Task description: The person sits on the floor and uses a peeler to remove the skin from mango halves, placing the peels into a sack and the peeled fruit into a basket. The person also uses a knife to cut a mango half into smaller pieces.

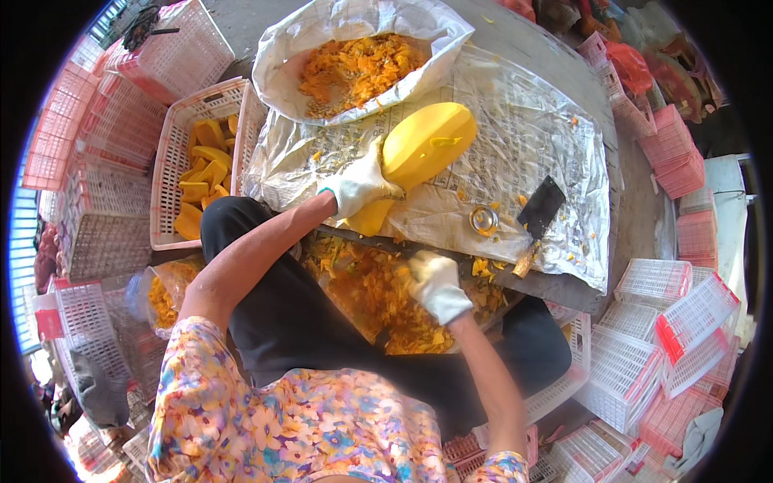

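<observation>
My left hand (365, 181), in a soiled white work glove, grips a large peeled yellow squash (430, 142) lying on a printed plastic sheet. A loose strip of peel or flesh rests on the squash. My right hand (432, 275), gloved too, is blurred and hangs over a heap of orange and yellow scraps (392, 308) between my legs; its fingers look curled, but whether they hold anything does not show. A cleaver (542, 208) with a wooden handle lies on the sheet at the right. Beside it sits a small round metal ring or dish (484, 220).
An open white sack (362, 24) with orange pulp and seeds stands at the far edge of the sheet (543, 121). Left of it is a plastic crate (164, 163) of cut yellow squash pieces. A bag of orange pulp (166, 296) is by my left knee. Stacked crates (622, 368) flank both sides.
</observation>
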A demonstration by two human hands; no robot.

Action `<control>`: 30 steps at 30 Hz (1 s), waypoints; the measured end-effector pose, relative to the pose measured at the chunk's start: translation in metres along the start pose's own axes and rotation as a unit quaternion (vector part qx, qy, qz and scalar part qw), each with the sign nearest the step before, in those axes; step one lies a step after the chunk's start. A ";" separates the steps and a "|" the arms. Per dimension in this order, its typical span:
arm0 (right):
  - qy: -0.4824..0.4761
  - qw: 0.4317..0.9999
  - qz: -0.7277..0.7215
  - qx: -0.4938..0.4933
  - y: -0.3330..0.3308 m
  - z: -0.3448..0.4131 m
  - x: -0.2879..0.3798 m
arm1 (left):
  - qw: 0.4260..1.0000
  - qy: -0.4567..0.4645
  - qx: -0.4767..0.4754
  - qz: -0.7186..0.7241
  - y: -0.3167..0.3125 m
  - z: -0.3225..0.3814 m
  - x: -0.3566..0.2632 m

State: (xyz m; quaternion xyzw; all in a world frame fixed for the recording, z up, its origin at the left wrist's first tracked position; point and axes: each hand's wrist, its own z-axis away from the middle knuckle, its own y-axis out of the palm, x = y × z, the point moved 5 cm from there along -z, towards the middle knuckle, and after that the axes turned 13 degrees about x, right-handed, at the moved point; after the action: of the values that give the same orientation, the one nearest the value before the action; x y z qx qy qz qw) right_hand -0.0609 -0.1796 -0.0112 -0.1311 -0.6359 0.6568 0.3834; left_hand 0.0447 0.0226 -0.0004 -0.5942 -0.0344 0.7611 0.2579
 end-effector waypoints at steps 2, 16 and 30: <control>0.074 0.996 -0.022 -0.034 -0.018 -0.007 -0.019 | 1.000 0.001 0.002 -0.013 -0.002 0.004 -0.008; 0.202 0.944 0.197 0.170 0.000 -0.053 -0.015 | 0.999 0.003 0.041 0.015 0.004 -0.001 0.001; 0.161 0.978 0.089 -0.093 -0.012 0.056 -0.065 | 0.997 0.004 0.036 -0.074 0.010 0.009 -0.005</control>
State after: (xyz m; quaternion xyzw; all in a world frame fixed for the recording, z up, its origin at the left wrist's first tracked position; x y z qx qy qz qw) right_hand -0.0501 -0.2655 -0.0116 -0.3265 -0.6096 0.5967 0.4071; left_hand 0.0339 0.0138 0.0027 -0.5834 -0.0500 0.7381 0.3351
